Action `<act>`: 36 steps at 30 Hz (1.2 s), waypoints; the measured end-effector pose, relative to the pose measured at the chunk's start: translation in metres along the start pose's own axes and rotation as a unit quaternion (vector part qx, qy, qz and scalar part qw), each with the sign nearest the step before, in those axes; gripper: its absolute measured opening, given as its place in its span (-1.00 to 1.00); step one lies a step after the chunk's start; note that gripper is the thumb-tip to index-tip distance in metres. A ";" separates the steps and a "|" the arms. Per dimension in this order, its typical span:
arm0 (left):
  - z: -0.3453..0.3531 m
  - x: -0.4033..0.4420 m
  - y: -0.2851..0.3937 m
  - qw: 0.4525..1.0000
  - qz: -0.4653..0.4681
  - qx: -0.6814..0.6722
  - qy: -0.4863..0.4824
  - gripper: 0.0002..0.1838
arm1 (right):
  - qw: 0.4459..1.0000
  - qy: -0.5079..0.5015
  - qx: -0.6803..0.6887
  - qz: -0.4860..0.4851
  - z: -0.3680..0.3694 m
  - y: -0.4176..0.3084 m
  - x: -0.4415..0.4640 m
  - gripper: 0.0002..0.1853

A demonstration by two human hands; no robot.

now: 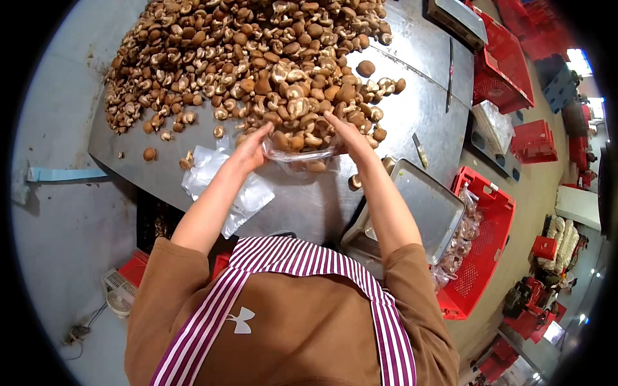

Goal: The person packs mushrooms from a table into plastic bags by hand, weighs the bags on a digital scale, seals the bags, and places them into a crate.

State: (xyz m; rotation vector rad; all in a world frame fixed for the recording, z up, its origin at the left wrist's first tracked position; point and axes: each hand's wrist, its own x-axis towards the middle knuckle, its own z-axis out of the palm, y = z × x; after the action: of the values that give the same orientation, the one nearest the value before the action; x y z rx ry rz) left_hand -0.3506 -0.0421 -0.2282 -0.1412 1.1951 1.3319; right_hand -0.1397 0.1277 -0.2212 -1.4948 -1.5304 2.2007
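My left hand [255, 149] and my right hand [347, 136] hold opposite sides of a clear plastic bag [302, 161] by its mouth, spread wide at the near edge of the mushroom pile. Several brown-capped mushrooms [296, 140] lie in and at the bag's mouth; which are fully inside I cannot tell. Beyond my fingers, a big heap of shiitake mushrooms [257, 58] covers the far part of the metal table [309, 206]. Flat plastic bags [235, 190] are stacked beside my left forearm. My fingertips are partly hidden by the bag and mushrooms.
Right of my right forearm sits a weighing scale's metal tray [418, 209], beside a red crate [486, 257] with bagged mushrooms [467, 228]. A small knife [420, 152] and a dark rod [450, 76] lie on the table. More red crates [502, 64] stand at the right.
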 end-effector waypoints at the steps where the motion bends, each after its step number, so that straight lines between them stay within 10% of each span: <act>1: -0.020 0.009 0.003 0.999 -0.029 -0.019 -0.017 -0.57 | 0.998 0.029 -0.049 0.041 -0.010 0.009 0.011 -0.05; 6: -0.027 0.032 0.007 0.998 -0.004 0.059 0.038 -0.44 | 0.995 0.053 0.076 0.029 0.016 0.001 0.005 -0.21; 14: 0.006 0.029 0.007 0.964 0.066 0.253 0.054 -0.47 | 0.980 0.137 -0.117 -0.086 0.041 0.011 0.026 -0.10; 26: 0.006 -0.045 -0.036 0.902 0.205 0.370 -0.090 -0.50 | 0.977 0.058 -0.053 -0.201 0.034 0.058 -0.050 -0.36; 32: -0.013 -0.086 -0.061 0.931 0.034 0.364 -0.026 -0.59 | 0.990 0.050 -0.034 -0.129 0.037 0.111 -0.093 -0.51; 34: -0.027 -0.081 -0.086 0.858 0.266 0.434 -0.065 -0.57 | 0.990 0.042 -0.038 -0.131 0.040 0.118 -0.106 -0.58; 36: -0.021 -0.102 -0.085 0.864 0.250 0.430 -0.076 -0.55 | 0.990 0.035 -0.101 -0.089 0.044 0.108 -0.130 -0.62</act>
State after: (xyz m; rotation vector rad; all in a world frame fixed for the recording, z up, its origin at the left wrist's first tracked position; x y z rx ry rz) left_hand -0.2744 -0.1508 -0.2091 0.9588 1.6429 1.0776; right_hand -0.0571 -0.0256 -0.2149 -1.4051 -1.8310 1.9238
